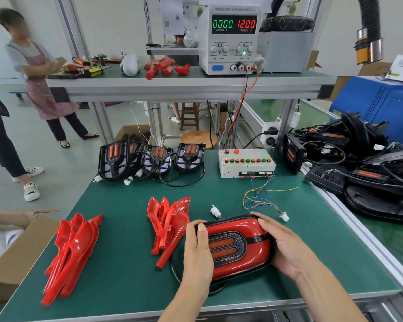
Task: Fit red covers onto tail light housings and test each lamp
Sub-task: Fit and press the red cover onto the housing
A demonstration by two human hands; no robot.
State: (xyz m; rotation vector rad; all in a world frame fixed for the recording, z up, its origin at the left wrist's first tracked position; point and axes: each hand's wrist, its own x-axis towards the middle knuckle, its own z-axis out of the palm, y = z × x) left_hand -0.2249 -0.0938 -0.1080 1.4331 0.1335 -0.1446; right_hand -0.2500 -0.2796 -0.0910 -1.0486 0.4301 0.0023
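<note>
**Both hands clasp a covered tail light**

The tail light (239, 247), red cover fitted, lies on the green surface (126, 228) near its front edge. The left hand (197, 249) and right hand (282, 242) each have their grip curled round one end. Loose red covers (170, 226) lie just left; bare housings (154, 159) stand behind.
</note>
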